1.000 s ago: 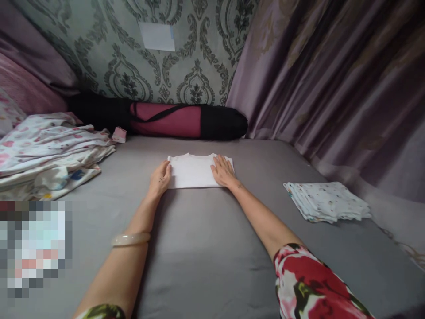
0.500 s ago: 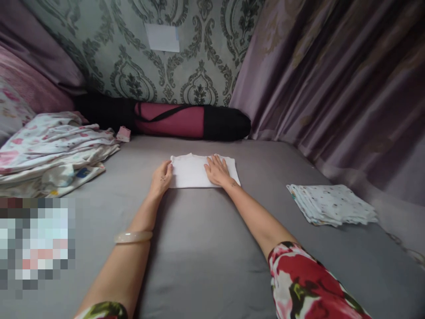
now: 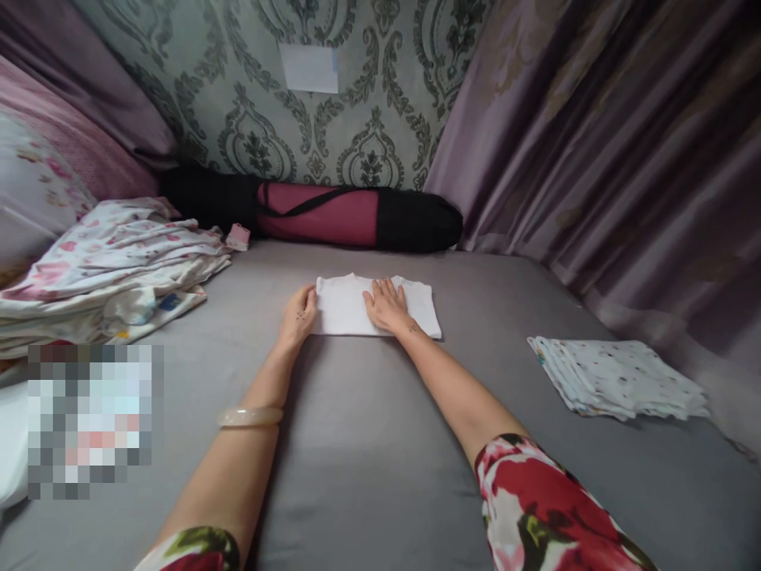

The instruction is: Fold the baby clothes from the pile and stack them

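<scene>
A folded white garment [image 3: 342,305] lies flat on the grey bed sheet, its long side running left to right. My left hand [image 3: 298,316] is closed on its left edge, thumb on the near side and the other fingers partly hidden. On top of the cloth, right of its middle, my right hand [image 3: 386,305] rests palm down with the fingers stretched out.
To the right is a stack of folded printed cloths [image 3: 624,377]. Rumpled printed fabric [image 3: 136,254] lies at the left, near a small pink object [image 3: 239,236]. A long black and maroon bag [image 3: 326,216] lines the wall. Purple curtains [image 3: 564,143] hang on the right.
The view has swung slightly left, so everything sits further right. My right hand has slid a little left across the garment; my left hand stays at its left edge.
</scene>
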`<action>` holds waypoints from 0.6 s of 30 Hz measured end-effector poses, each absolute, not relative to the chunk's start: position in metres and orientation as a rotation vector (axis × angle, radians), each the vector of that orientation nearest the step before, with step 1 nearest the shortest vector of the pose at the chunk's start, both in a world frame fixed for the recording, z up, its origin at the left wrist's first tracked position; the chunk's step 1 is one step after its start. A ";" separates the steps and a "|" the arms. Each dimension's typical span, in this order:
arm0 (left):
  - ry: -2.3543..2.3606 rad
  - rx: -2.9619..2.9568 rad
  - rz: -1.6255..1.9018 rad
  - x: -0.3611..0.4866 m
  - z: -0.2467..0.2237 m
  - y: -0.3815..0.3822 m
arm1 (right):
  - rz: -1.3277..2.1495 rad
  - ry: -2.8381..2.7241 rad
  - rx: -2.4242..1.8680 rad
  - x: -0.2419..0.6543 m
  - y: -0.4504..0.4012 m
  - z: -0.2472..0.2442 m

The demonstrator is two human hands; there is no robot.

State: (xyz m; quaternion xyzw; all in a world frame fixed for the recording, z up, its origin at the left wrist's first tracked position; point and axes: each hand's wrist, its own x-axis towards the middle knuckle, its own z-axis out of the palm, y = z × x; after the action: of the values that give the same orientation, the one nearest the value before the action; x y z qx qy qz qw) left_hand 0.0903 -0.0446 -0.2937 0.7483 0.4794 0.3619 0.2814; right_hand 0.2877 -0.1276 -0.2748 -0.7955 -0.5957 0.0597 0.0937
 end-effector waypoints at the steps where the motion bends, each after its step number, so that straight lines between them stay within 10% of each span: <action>1: 1.293 2.003 0.970 0.090 -0.293 -0.045 | 0.161 -1.761 -2.349 0.284 -0.125 -0.275; 18: 1.312 1.953 1.001 0.091 -0.293 -0.045 | 0.183 -1.775 -2.296 0.264 -0.117 -0.276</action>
State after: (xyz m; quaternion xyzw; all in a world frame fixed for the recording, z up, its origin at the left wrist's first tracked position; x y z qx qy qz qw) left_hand 0.0906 -0.0446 -0.2932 0.7312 0.4915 0.3750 0.2882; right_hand 0.2642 -0.1168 -0.2757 -0.7841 -0.6063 0.0625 0.1168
